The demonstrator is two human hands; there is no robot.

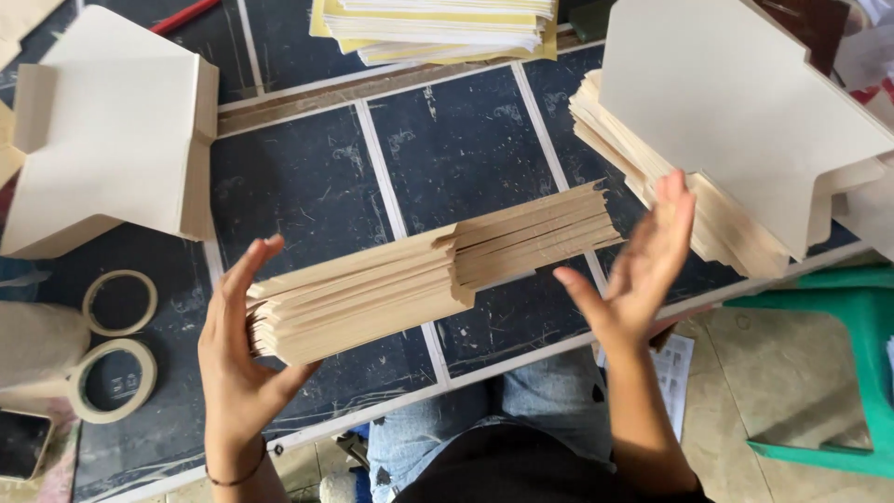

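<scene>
A thick stack of tan die-cut cardboard blanks (419,275) stands on its edge on the dark work table (307,186). My left hand (237,349) presses flat against the stack's left end, thumb under it. My right hand (643,265) is open with fingers together, just off the stack's right end, not touching it.
A second pile of cream blanks (736,121) lies at the right, another pile (107,140) at the left. Yellow-edged sheets (438,28) sit at the far edge. Two tape rolls (116,340) and a dark phone (20,445) lie at the left. A green plastic stool (838,373) stands at the right.
</scene>
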